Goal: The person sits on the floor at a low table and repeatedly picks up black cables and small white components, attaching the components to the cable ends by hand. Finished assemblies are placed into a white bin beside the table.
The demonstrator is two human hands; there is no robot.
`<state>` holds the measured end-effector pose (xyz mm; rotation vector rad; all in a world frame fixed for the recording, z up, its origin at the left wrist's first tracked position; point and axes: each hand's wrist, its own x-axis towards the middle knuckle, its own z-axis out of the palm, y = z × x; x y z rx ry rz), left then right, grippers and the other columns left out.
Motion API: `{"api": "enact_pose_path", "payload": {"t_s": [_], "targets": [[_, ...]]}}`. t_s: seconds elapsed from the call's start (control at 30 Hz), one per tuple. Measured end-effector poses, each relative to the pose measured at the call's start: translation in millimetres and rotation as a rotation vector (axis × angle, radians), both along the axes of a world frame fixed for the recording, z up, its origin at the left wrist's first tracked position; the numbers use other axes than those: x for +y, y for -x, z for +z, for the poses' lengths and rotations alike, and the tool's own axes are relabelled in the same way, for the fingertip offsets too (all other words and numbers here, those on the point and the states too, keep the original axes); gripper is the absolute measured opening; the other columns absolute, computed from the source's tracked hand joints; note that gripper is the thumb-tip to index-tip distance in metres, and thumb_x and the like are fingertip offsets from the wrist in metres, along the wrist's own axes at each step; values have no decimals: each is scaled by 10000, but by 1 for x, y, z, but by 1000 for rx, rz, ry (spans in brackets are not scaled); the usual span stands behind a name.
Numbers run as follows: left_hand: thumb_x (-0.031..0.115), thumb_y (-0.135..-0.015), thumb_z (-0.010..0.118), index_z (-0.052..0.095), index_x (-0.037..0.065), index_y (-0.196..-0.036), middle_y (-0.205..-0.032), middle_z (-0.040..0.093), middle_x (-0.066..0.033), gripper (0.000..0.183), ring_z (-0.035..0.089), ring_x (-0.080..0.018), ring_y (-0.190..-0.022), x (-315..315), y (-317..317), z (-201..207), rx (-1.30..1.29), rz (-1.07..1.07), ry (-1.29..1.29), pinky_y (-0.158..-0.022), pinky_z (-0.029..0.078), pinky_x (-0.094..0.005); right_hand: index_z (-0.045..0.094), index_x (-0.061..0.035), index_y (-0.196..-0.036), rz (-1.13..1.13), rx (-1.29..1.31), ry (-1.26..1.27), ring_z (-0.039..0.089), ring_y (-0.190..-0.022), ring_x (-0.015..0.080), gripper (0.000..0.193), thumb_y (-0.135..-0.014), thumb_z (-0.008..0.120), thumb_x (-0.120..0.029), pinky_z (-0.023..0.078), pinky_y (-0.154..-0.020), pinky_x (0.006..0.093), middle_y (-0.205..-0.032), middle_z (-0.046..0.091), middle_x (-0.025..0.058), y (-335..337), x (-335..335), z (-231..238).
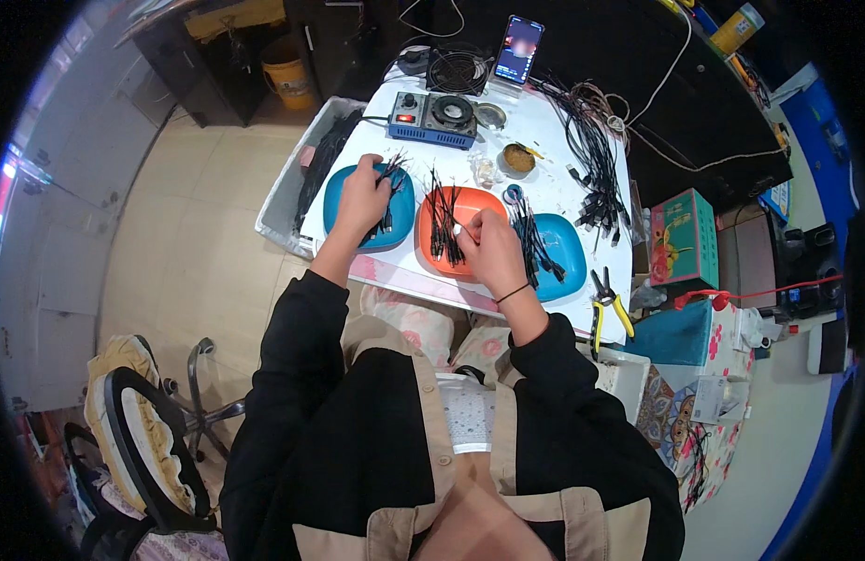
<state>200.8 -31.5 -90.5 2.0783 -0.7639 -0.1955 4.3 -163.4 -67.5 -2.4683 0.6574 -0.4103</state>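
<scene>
My left hand (365, 198) is over the left blue plate (342, 180), its fingers closed on short black cables (387, 222) that lie there with thin wire ends pointing away from me. My right hand (493, 248) reaches over the orange plate (489, 197). Its thumb and forefinger are pinched at one of the black cables (442, 220) in that plate; the fingertips are partly hidden by the cables. To the right, more black cables with plugs (542, 254) lean across the edge of another blue plate (568, 245).
A blue-and-grey heating unit with a round top (434, 119) stands at the back, near a fan (457, 70) and a propped phone (518, 49). Yellow-handled wire strippers (604, 310) lie at the front right. Long black cables (596, 154) heap along the right side. A brown-filled tin (519, 159) sits mid-table.
</scene>
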Motion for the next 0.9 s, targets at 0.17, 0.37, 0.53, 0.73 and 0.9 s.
{"api": "enact_pose_path", "payload": {"t_s": [0.17,0.37,0.53,0.73,0.9], "targets": [[113,-763,698,403,-70,-1205,-885,626,-244,562,602,-428,-834,0,24,4,-409,48,-172,-731,475,-472,518,31,-924,-36,186,120,605,-847,375,420,-803,683,-336,504,-691,439,-1006,562,237,-16,5,1],[97,-775,688,425,-42,-1025,-848,614,-271,388,606,-437,-796,-2,15,7,-363,74,-262,-697,488,-489,556,1,-868,-3,169,98,630,-767,376,290,-822,631,-276,514,-672,470,-818,633,197,-28,5,-11],[83,-798,661,428,-37,-978,-833,618,-272,318,624,-429,-787,4,7,8,-278,217,-174,-692,500,-479,563,-13,-830,12,61,-15,627,-756,370,208,-810,647,-202,500,-678,453,-793,633,190,-25,0,-17],[143,-871,580,569,-18,-833,-746,626,-237,166,628,-410,-747,5,5,11,-366,306,-175,-676,499,-472,561,-24,-814,13,-85,-14,624,-741,353,137,-818,631,-141,490,-656,447,-759,632,166,-21,-2,-16],[101,-841,604,609,-33,-804,-766,635,-239,139,630,-399,-754,7,2,7,-293,321,-54,-693,497,-453,572,-36,-831,-12,-107,-12,622,-722,345,116,-826,620,-141,489,-643,438,-761,634,155,-17,-2,-9]]}}
